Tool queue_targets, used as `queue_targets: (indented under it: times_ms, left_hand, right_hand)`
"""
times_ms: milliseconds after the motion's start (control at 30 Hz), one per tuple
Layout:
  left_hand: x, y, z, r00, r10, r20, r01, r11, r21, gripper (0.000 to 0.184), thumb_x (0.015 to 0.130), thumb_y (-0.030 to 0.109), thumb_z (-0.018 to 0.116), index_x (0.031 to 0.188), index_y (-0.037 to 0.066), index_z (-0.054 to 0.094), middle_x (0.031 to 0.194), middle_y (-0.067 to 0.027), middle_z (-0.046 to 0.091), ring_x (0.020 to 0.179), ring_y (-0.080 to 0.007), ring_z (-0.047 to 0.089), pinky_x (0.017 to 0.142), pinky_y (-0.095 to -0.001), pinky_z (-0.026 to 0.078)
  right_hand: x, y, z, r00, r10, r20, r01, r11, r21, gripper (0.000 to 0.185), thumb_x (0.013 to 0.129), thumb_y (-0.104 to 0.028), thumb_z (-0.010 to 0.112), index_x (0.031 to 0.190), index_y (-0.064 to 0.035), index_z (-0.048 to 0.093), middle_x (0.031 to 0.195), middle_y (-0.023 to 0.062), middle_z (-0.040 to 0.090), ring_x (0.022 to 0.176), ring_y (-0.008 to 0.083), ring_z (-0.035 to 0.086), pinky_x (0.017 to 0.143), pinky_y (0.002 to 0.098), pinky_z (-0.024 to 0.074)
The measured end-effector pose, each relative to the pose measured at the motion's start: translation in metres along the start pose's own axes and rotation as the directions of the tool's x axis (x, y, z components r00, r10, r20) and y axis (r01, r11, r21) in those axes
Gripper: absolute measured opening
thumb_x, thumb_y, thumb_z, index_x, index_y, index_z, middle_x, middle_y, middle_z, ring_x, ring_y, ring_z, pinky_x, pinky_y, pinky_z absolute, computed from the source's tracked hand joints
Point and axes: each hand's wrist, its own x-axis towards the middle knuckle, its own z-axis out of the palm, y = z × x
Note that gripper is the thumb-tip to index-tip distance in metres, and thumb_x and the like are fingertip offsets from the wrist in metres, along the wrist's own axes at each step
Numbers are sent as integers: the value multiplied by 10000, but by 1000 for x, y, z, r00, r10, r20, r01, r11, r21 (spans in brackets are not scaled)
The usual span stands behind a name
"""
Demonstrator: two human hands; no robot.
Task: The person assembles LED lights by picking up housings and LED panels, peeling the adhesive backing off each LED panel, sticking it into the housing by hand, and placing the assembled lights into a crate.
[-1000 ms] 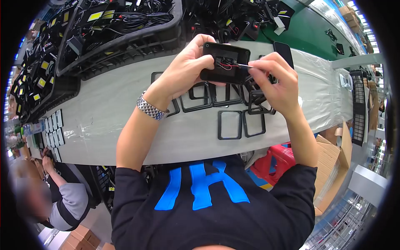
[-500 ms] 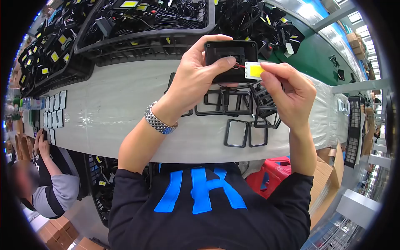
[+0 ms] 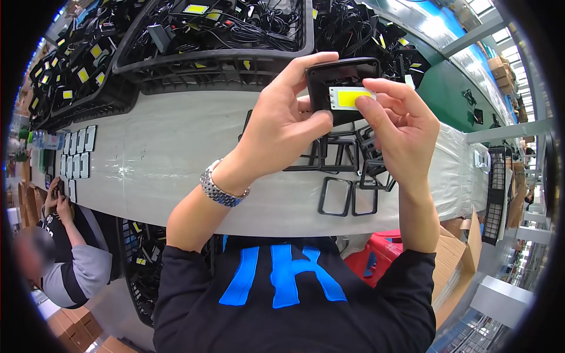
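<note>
My left hand (image 3: 294, 112) grips a black rectangular lamp housing (image 3: 318, 79) by its left side, its open face toward me. Between the thumb and fingers of my right hand (image 3: 403, 115) is a white LED panel (image 3: 350, 98) with a yellow centre. The panel lies over the housing's opening and covers part of its inside; whether it touches the bottom cannot be made out. Below my hands, several black rectangular frames (image 3: 336, 197) lie loose on the table (image 3: 176, 159), some overlapping.
Black crates (image 3: 206, 70) with lamp parts and cables stand along the far side. More lamps and cables are piled on a green surface (image 3: 450, 88). Small pale panels (image 3: 76, 156) sit in rows at left, near another person's hands (image 3: 59, 203). A red stool (image 3: 376, 253) stands at right.
The LED panel has moved left, from beside the housing to over its opening. My left thumb has shifted from inside the housing to its lower edge. The red wire is now mostly hidden.
</note>
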Motion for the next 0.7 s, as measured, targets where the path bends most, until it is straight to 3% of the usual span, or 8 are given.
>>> queue_targets:
  times_ms: [100, 300, 433, 700]
  left_hand:
    - [-2, 1, -2, 1000, 10, 12, -10, 998, 58, 612, 776, -120, 498, 1367, -9, 381, 1196, -103, 543, 1005, -117, 576, 746, -222, 504]
    - [-4, 0, 0, 1000, 22, -5, -21, 993, 113, 545, 822, -94, 522, 1346, -6, 400, 1171, -99, 562, 980, -108, 587, 727, -224, 514]
    - [-3, -2, 2, 998, 23, -66, -9, 980, 199, 466, 892, -13, 591, 1334, 4, 446, 1125, -76, 583, 961, -62, 557, 720, -196, 489]
    - [2, -2, 6, 995, 63, -78, -35, 948, 315, 401, 891, -9, 600, 1279, 4, 500, 1081, -68, 601, 926, -65, 581, 692, -191, 506]
  right_hand:
    - [3, -1, 4, 1000, -1, -4, 1, 1000, -1, 225, 860, -79, 691, 1071, -14, 646, 789, 27, 687, 573, -30, 451, 466, 136, 327]
    - [5, 17, 4, 995, -95, 3, 93, 967, -238, 229, 819, -108, 718, 1024, -27, 658, 709, 4, 682, 510, -20, 415, 445, 168, 311]
    - [6, 8, 9, 997, -63, -35, 50, 953, -299, 212, 819, -140, 718, 999, -46, 659, 683, 28, 676, 465, 18, 419, 432, 205, 325]
    - [5, 11, 9, 999, -14, -45, 0, 953, -303, 211, 830, -177, 713, 974, -42, 640, 662, 48, 664, 452, 63, 491, 447, 221, 384]
